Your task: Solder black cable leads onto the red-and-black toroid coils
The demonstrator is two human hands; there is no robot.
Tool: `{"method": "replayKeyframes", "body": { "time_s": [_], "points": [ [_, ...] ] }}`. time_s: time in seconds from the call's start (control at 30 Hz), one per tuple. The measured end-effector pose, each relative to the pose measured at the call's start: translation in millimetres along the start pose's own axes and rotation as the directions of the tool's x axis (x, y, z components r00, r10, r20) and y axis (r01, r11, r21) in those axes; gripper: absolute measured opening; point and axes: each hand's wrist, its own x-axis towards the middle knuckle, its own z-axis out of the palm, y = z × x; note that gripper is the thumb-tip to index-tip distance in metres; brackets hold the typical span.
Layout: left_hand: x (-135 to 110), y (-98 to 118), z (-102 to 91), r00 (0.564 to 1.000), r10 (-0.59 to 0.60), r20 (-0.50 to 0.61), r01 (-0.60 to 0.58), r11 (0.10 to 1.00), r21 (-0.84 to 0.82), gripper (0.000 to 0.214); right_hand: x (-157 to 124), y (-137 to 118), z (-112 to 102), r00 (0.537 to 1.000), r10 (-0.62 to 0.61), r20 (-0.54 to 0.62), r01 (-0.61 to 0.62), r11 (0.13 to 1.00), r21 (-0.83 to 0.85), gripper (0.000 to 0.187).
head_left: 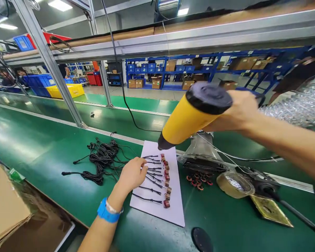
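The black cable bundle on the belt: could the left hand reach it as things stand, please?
Probably yes: the left hand rests on the white sheet right beside the black cable bundle, with nothing on the belt blocking the way.

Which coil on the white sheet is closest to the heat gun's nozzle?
The coil at the row's far end, just below the heat gun nozzle; the others trail toward the near edge.

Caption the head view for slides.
Right hand points yellow heat gun at copper coils on white sheet; left hand rests on black leads.
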Motion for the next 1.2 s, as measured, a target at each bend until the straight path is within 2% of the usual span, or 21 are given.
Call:
{"method": "replayKeyframes", "body": {
  "time_s": [0.1, 0.17, 0.23, 0.37, 0.53, 0.8, 1.2],
  "points": [
    [27.7, 3.7, 27.0, 1.000, 0.009, 0.007, -0.009, 0.996, 0.084, 0.025, 3.4, -15.7, 27.6, 0.988, -0.134, 0.077, 0.134, 0.991, 0.011, 0.032],
    [28.6, 2.1, 39.9, 1.000, 0.025, 0.006, -0.026, 0.992, 0.123, 0.028, 10.2, -21.9, 40.9, 0.973, -0.196, 0.118, 0.194, 0.981, 0.028, 0.033],
    [21.8, -2.9, 45.1, 0.999, 0.050, 0.007, -0.050, 0.988, 0.146, 0.033, 17.3, -24.9, 48.8, 0.965, -0.219, 0.146, 0.215, 0.976, 0.041, 0.036],
    [8.2, -17.0, 40.9, 0.998, 0.057, 0.013, -0.058, 0.983, 0.172, 0.037, 27.1, -25.9, 52.0, 0.967, -0.180, 0.179, 0.175, 0.984, 0.044, 0.040],
    [6.7, -26.4, 37.0, 0.998, 0.062, 0.032, -0.067, 0.983, 0.169, 0.036, 35.2, -27.6, 46.6, 0.965, -0.128, 0.229, 0.124, 0.992, 0.031, 0.046],
    [8.8, -28.8, 37.0, 0.996, 0.075, 0.050, -0.082, 0.984, 0.156, 0.035, 44.7, -34.4, 46.0, 0.944, -0.140, 0.298, 0.145, 0.989, 0.004, 0.042],
    [8.3, -28.2, 36.8, 0.994, 0.070, 0.087, -0.083, 0.984, 0.157, 0.034, 55.6, -46.9, 48.9, 0.931, -0.181, 0.317, 0.193, 0.981, -0.006, 0.038]
  ]
}}
